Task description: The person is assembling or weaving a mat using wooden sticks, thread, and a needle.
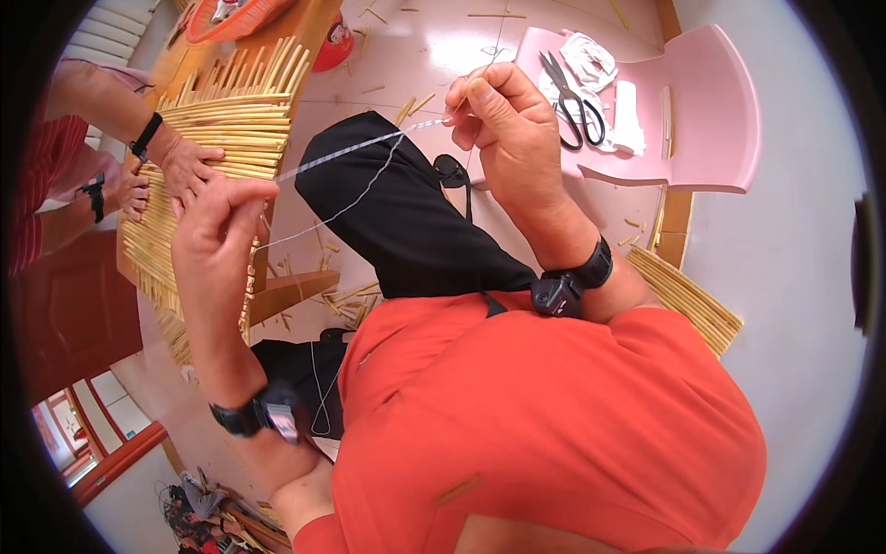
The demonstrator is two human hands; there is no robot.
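Observation:
A pale twisted string point(355, 148) runs between my two hands, one strand drawn straight and another sagging in a loop below it. My right hand point(508, 125) is raised over the floor by the pink chair, thumb and fingers pinched on the string's end. At the edge of a mat of yellow reed stalks point(245, 138), my left hand point(217, 226) is closed, with the string coming from its fingertips. Its fingers partly hide the mat. A row of knots or stalk ends point(249, 286) shows along the mat's near edge, beside my left wrist.
Another person's hand point(189, 166) lies flat on the mat, which covers a wooden table point(318, 18). Black-handled scissors point(572, 102) and white cloth point(589, 60) rest on a pink chair point(711, 102). Cut stalk pieces point(351, 300) litter the floor. A stalk bundle point(692, 300) lies behind my right arm.

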